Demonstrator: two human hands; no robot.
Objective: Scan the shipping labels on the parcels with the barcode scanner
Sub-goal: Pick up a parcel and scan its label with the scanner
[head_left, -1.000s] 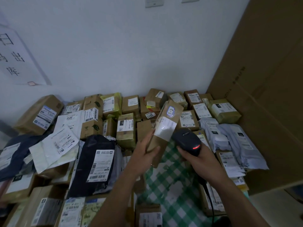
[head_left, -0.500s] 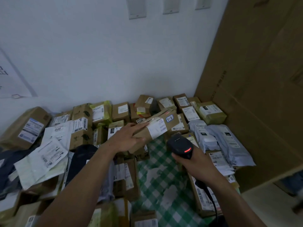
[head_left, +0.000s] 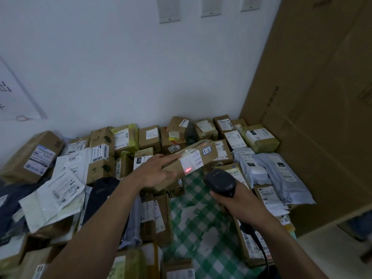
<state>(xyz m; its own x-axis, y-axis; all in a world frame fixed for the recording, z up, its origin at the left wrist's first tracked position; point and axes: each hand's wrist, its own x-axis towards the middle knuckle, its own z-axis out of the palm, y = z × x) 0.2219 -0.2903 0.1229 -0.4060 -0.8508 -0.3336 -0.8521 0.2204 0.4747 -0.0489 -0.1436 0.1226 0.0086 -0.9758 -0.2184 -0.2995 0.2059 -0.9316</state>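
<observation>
A long brown cardboard parcel (head_left: 203, 156) with a white shipping label and a blue-outlined sticker is held above the pile, lying nearly flat. My left hand (head_left: 155, 171) grips its near end, fingers over the top and thumb along the side. A red scan line glows on the label's lower edge. My right hand (head_left: 239, 202) grips the black barcode scanner (head_left: 220, 182), whose head points up at the label from just right of and below the parcel. Its cable runs down past my wrist.
Several labelled cardboard boxes (head_left: 124, 137) crowd the back along the white wall. White mailers (head_left: 60, 190) and a dark bag lie left, grey poly bags (head_left: 281, 174) right. A large cardboard sheet (head_left: 314, 117) walls the right side. Green checked cloth (head_left: 193, 218) shows in the middle.
My left hand has carried the parcel away and turned it from upright to nearly flat. The scanner head has turned toward the label, and a red scan line now shows on it.
</observation>
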